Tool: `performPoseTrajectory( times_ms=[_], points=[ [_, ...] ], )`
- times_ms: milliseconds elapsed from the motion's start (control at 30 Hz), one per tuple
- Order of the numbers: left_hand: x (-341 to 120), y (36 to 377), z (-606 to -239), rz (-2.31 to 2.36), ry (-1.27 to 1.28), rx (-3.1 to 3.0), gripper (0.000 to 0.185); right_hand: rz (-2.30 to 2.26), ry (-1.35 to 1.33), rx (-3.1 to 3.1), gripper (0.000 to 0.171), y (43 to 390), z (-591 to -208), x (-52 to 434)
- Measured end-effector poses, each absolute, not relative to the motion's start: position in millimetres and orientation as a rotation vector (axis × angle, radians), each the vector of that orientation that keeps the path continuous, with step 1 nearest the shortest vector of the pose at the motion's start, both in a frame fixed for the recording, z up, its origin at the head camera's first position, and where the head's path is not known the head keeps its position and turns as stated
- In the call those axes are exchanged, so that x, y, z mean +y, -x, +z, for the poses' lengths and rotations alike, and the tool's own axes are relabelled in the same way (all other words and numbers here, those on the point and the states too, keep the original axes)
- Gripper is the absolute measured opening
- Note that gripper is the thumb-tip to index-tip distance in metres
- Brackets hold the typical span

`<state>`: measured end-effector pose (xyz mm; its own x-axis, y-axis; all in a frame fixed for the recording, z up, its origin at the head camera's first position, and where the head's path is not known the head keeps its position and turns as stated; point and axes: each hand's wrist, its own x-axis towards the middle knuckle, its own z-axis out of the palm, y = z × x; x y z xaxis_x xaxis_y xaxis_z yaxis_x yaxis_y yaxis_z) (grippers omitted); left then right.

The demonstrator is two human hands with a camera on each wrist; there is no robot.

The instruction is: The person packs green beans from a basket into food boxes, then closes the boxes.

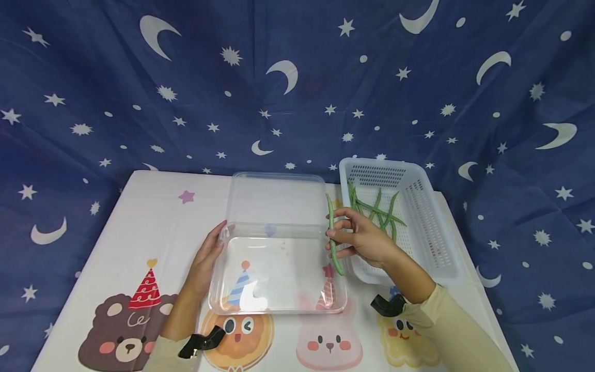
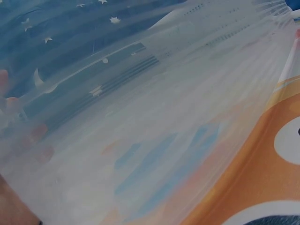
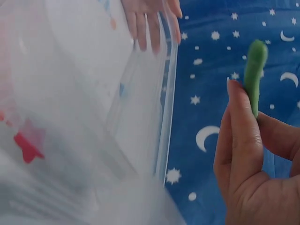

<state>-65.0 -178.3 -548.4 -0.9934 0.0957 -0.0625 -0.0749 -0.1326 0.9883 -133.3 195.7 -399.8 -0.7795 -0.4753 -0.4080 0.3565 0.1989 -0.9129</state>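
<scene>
A green bean (image 1: 332, 235) stands nearly upright over the right rim of the clear container (image 1: 279, 305), beside the white basket (image 1: 432, 227) holding more beans (image 1: 378, 209) on the bench (image 1: 153, 227). The right hand (image 1: 364, 238) pinches it, wrist over the basket's near corner. The left hand (image 1: 206, 258) rests with straight fingers against the container's left wall.

Bright, even light; wrist views perhaps blurred

We see a green bean (image 1: 332, 235) against a clear, colourless plastic box (image 1: 279, 294). Our basket (image 1: 437, 227) is white, with more green beans (image 1: 378, 209) inside. The table cover (image 1: 153, 227) is white, printed with a brown bear, an orange face, pink stars and striped party hats. The backdrop (image 1: 297, 77) is dark blue with white moons and stars.
</scene>
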Motion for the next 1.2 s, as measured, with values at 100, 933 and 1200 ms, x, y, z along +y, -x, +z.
performPoseTrajectory(
  times_ms=[100, 933, 1200],
  points=[
    [-177.8, 65.3, -548.6, 2.287, -0.022, 1.980, 0.054, -1.645, 0.118, 1.833, 0.055, 130.4, -398.3, 187.2],
    [-180.9, 66.2, -552.4, 2.275, -0.043, 1.979, 0.054, -1.595, 0.195, 1.789, 0.046, 115.6, -397.1, 140.1],
    [-179.6, 66.1, -550.2, 2.284, -0.046, 1.972, 0.055, -1.582, 0.201, 1.808, 0.046, 118.6, -398.0, 134.3]
  ],
)
